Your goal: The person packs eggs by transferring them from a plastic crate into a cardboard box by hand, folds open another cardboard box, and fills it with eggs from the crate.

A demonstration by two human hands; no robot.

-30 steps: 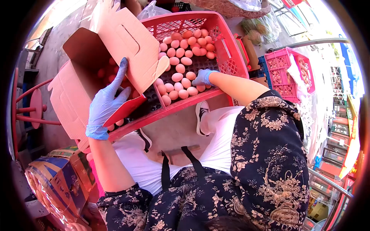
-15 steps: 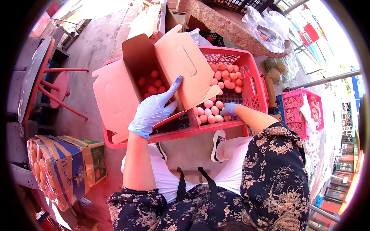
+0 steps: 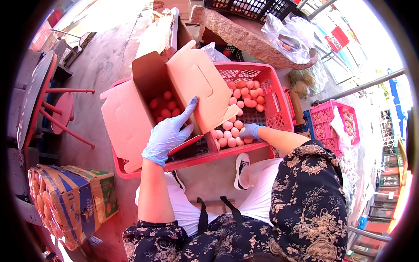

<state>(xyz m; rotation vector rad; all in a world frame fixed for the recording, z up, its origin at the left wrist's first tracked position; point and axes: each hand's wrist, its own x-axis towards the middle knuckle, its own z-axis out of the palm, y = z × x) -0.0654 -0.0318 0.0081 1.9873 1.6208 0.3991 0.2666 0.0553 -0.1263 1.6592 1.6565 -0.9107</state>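
Observation:
An open cardboard box (image 3: 118,115) stands tilted in a pink plastic crate (image 3: 209,162), with several brown eggs (image 3: 166,113) inside it. My left hand (image 3: 165,139), in a blue glove, lies at the box's near edge. Its index finger stretches against the raised flap (image 3: 198,76) and its thumb is spread apart. In the crate's right part, more eggs (image 3: 248,92) rest on a dark egg tray (image 3: 254,117). My right hand (image 3: 252,131), also gloved, is at the near eggs (image 3: 228,134) with its fingers curled around one; its fingertips are partly hidden.
A taped carton (image 3: 72,201) stands at the lower left, below a round table (image 3: 37,98) and pink stool (image 3: 63,112). Behind the crate are a stone slab (image 3: 244,37) and plastic bags (image 3: 290,39). Another pink crate (image 3: 325,124) stands at the right.
The view has shifted slightly, so the crate and box appear lower and further left. Both hands keep nearly the same places relative to the box and eggs.

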